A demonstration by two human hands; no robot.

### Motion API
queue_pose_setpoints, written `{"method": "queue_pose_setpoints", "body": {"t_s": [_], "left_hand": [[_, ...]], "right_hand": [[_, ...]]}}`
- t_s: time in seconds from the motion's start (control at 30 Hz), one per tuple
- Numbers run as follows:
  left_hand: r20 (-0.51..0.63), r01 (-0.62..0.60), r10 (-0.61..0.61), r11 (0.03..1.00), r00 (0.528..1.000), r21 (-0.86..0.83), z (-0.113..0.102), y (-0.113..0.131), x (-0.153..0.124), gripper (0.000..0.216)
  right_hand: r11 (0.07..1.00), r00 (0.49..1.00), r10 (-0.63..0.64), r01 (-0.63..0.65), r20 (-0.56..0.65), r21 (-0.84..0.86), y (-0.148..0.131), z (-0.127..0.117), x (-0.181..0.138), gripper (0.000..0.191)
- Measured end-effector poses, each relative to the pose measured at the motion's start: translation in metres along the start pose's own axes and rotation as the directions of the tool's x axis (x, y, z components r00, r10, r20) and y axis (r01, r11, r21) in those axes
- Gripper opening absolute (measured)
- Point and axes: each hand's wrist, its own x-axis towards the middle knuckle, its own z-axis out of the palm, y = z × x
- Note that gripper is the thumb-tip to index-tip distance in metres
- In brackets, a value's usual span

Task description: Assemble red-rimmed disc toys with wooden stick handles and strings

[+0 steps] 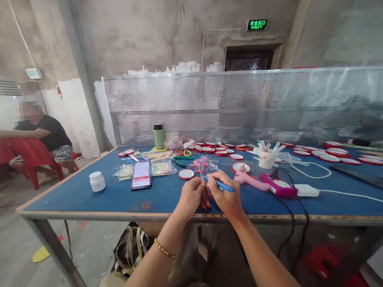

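Observation:
My left hand (193, 196) and my right hand (223, 193) meet over the near edge of the blue table (79, 199). The left hand's fingers pinch a small upright stick (202, 174) with coloured bits on it. In my right hand lies a blue pen-like tool (221, 185), its tip pointing toward the stick. Just beyond the hands lies a pile of small coloured clips (203, 163) and a red-rimmed white disc (186, 174).
A pink glue gun (264, 183) with black cords lies right of my hands. Several red-rimmed discs (325, 155), a white cup of sticks (266, 157), a green bottle (158, 136), a white jar (97, 181) and wooden sticks (156, 155) lie about. A person sits on red chairs (32, 156) far left.

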Motion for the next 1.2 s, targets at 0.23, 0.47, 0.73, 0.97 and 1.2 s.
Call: {"method": "queue_pose_setpoints", "body": {"t_s": [0.23, 0.47, 0.73, 0.97, 1.2], "left_hand": [[0.000, 0.008, -0.008, 1.000, 1.000, -0.008, 0.0002, 0.0013, -0.0010, 0.028], [-0.014, 0.013, -0.013, 1.000, 1.000, -0.001, 0.0012, 0.0031, -0.0018, 0.028], [-0.013, 0.028, -0.028, 1.000, 1.000, -0.005, 0.0014, 0.0056, -0.0032, 0.028], [-0.004, 0.018, -0.018, 1.000, 1.000, -0.006, 0.0019, 0.0060, -0.0030, 0.022], [-0.002, 0.022, -0.022, 1.000, 1.000, -0.011, 0.0014, 0.0054, -0.0028, 0.028]], "right_hand": [[1.000, 1.000, 0.002, -0.002, 0.005, 0.014, -0.0011, -0.0008, -0.0009, 0.018], [1.000, 1.000, -0.022, 0.022, 0.022, 0.001, -0.0043, -0.0009, 0.0010, 0.019], [1.000, 0.999, -0.031, 0.031, 0.024, -0.003, -0.0019, -0.0007, 0.0001, 0.019], [0.999, 0.999, -0.036, 0.037, 0.018, -0.026, -0.0018, -0.0008, -0.0005, 0.019], [0.999, 0.999, -0.035, 0.036, 0.017, -0.014, -0.0041, -0.0014, -0.0005, 0.019]]}}
